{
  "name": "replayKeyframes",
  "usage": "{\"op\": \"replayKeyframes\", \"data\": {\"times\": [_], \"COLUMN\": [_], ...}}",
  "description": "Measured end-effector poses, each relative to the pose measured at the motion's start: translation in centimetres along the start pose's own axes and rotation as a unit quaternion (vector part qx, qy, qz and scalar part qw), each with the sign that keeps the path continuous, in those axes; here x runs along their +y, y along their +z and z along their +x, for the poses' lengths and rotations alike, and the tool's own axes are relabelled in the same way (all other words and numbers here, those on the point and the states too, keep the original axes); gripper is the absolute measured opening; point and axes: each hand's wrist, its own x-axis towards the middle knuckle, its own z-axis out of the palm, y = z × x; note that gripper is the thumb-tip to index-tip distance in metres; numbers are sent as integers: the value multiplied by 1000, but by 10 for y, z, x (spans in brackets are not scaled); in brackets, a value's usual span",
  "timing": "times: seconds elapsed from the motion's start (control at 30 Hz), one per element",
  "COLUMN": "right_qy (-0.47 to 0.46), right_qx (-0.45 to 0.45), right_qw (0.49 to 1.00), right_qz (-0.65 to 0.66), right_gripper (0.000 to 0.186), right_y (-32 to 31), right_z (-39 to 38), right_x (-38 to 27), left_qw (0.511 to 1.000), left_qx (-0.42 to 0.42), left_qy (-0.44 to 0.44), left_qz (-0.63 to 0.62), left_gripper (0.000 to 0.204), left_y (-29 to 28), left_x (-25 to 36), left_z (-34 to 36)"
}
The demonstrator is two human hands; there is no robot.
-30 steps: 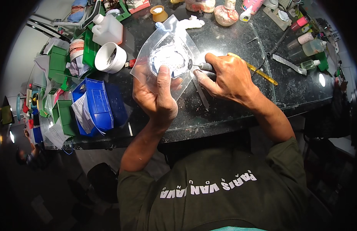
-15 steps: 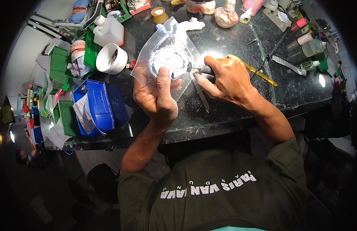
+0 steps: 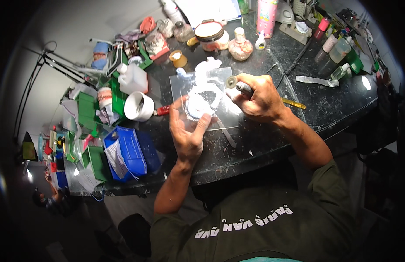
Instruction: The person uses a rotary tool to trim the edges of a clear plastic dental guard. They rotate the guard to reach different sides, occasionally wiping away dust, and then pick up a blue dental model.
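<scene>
My left hand (image 3: 187,137) grips a clear square plastic sheet (image 3: 178,85), thumb and fingers set around its raised, moulded middle. Glare covers much of the white shape (image 3: 198,107) there, so its detail is hard to read. To the right, my right hand (image 3: 260,98) is closed around a grey rotary handpiece (image 3: 244,88). A round disc (image 3: 231,82) on the handpiece's tip stands near the sheet's right edge, apart from the moulded part. White crumpled material (image 3: 209,65) lies just beyond the sheet.
At left are a white cup (image 3: 139,107), a plastic jug (image 3: 132,79), a blue bin (image 3: 126,153) and green bins (image 3: 95,161). Behind stand a round flask (image 3: 240,48) and a pink can (image 3: 266,19). A yellow-handled tool (image 3: 294,103) lies right of my hand on the dark tabletop (image 3: 272,135).
The sheet has turned from a tilted diamond to a squarer, flatter position. The disc has come away from the moulded part, and my left fingers have shifted round it. The view has shifted too.
</scene>
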Motion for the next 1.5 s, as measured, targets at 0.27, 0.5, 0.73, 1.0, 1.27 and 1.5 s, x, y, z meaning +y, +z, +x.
{"op": "replayKeyframes", "data": {"times": [0.27,0.5,0.73,1.0,1.27,1.5], "right_qy": [6,28,-74,-77,-63,-64], "right_qx": [-23,-119,-58,-120,-172,-181], "right_qw": [998,991,993,976,947,940], "right_qz": [55,-52,-77,-162,-265,-281], "right_gripper": [25,22,17,28,61,61], "right_y": [-27,-41,-20,-5,2,6], "right_z": [6,19,12,0,2,2], "right_x": [9,12,16,21,19,16], "left_qw": [927,991,994,990,989,989], "left_qx": [-238,-114,-28,-39,-65,-69], "left_qy": [-184,-63,-90,-135,-134,-128], "left_qz": [-222,-17,-57,-13,-4,6], "left_gripper": [45,26,27,24,22,21], "left_y": [-26,-31,-36,-34,-37,-42], "left_x": [10,-18,-20,-18,-9,-13], "left_z": [31,35,26,19,20,19]}}
